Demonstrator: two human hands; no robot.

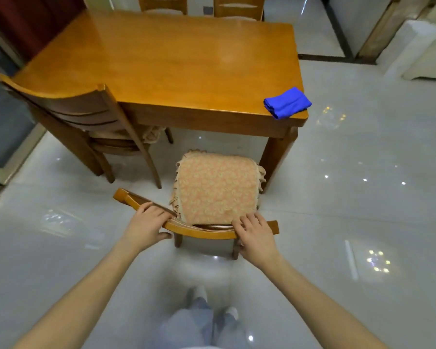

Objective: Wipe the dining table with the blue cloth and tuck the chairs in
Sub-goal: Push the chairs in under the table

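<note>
we see open floor (337,197) right of the near chair (215,190) and bare floor between its seat and the table (161,59). the table leg (275,159) stands just beside the seat's right corner; a second chair (86,122) crowds the left.

Folded blue cloth (287,103) overhangs the wooden table's (161,61) near-right corner; cushioned chair (215,190) stands pulled out.

At lower centre, both hands, left hand (146,224) and right hand (256,234), grip the backrest of a cushioned chair (215,187) pulled out from the tabletop (161,64); a folded blue cloth (287,103) lies at its right corner.
</note>
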